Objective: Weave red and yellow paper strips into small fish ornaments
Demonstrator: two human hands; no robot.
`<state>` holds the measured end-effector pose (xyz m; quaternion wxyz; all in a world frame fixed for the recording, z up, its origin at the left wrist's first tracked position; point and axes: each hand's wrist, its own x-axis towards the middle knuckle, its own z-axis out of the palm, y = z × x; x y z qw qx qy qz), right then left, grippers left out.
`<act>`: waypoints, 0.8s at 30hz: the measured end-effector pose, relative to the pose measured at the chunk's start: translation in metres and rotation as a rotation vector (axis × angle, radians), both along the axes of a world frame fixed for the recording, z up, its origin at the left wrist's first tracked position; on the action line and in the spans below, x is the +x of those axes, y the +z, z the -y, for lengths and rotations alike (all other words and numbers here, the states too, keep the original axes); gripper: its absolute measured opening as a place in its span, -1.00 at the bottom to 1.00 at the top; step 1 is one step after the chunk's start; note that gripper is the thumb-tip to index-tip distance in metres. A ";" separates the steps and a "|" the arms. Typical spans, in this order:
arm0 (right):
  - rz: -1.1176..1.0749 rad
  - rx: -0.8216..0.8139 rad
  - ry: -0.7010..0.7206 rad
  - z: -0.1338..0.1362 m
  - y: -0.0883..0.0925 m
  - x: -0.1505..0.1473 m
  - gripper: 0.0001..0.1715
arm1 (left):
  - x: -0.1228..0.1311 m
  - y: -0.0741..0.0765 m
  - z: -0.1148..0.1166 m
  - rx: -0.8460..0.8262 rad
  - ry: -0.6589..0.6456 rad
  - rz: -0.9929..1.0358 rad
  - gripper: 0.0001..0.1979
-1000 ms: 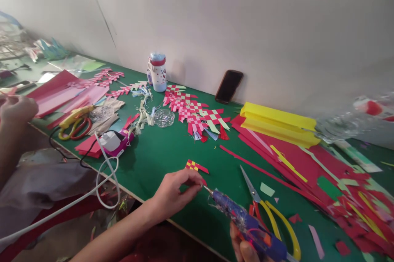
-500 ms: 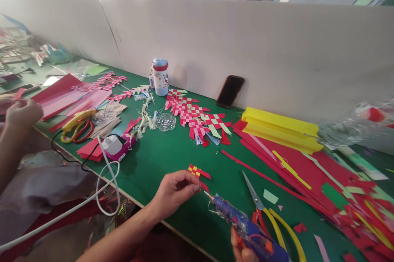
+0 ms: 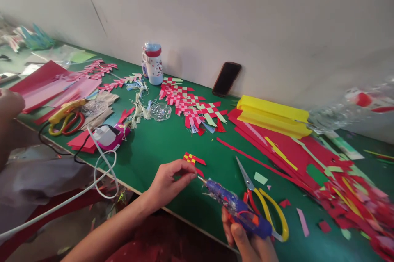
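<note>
My right hand (image 3: 246,229) is closed around a blue hot glue gun (image 3: 235,206), whose metal tip points up and left. Thumb and fingertip of my left hand (image 3: 172,182) are pinched together right at that tip; whatever lies between them is too small to make out. Just beyond those fingers a small woven red and yellow paper piece (image 3: 190,158) rests on the green table (image 3: 154,151), its lower part hidden by my hand. Scissors (image 3: 250,184) with yellow and red handles lie partly open behind the glue gun.
Woven red and green paper pieces (image 3: 187,104) with tassels lie near the back. A bottle (image 3: 154,65), a phone (image 3: 227,78) and yellow folded paper (image 3: 272,114) line the partition. Paper scraps cover the right. A power strip (image 3: 112,137) with cords sits left, near another person's hand (image 3: 10,104).
My view has tilted down and shifted slightly. The glue gun has come closer to my left fingertips, and more of my right hand shows. The other person's hand sits farther toward the left edge.
</note>
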<state>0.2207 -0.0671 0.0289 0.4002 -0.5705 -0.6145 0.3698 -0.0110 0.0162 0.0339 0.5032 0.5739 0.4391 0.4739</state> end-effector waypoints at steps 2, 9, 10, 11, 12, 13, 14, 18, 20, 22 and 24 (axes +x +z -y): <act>-0.036 -0.030 0.023 0.000 0.002 -0.004 -0.64 | 0.001 0.000 0.001 -0.125 -0.036 0.162 -0.88; -0.070 -0.059 0.020 0.002 0.007 -0.011 -0.60 | 0.003 0.000 0.000 -0.327 -0.088 0.465 -0.75; -0.067 -0.064 0.024 0.002 0.007 -0.011 -0.60 | 0.003 0.001 0.000 -0.337 -0.090 0.480 -0.75; -0.063 -0.067 0.027 0.003 0.006 -0.010 -0.59 | 0.003 0.002 0.000 -0.343 -0.092 0.493 -0.75; -0.058 -0.067 0.029 0.003 0.005 -0.010 -0.59 | 0.004 0.002 0.000 -0.345 -0.094 0.504 -0.74; -0.052 -0.062 0.031 0.003 0.004 -0.010 -0.58 | 0.004 0.003 0.000 -0.345 -0.097 0.512 -0.74; -0.042 -0.055 0.031 0.003 0.004 -0.009 -0.58 | 0.004 0.003 0.000 -0.344 -0.100 0.519 -0.74; 0.026 -0.009 0.034 0.003 0.004 -0.008 -0.57 | 0.004 0.002 0.000 -0.344 -0.120 0.525 -0.73; 0.071 0.019 0.036 0.002 0.006 -0.008 -0.55 | 0.004 0.001 0.001 -0.342 -0.122 0.519 -0.73; 0.106 0.038 0.037 0.002 0.007 -0.007 -0.54 | 0.004 0.000 0.001 -0.336 -0.119 0.511 -0.73; 0.124 0.044 0.034 0.001 0.008 -0.007 -0.52 | 0.004 -0.001 0.001 -0.321 -0.119 0.498 -0.73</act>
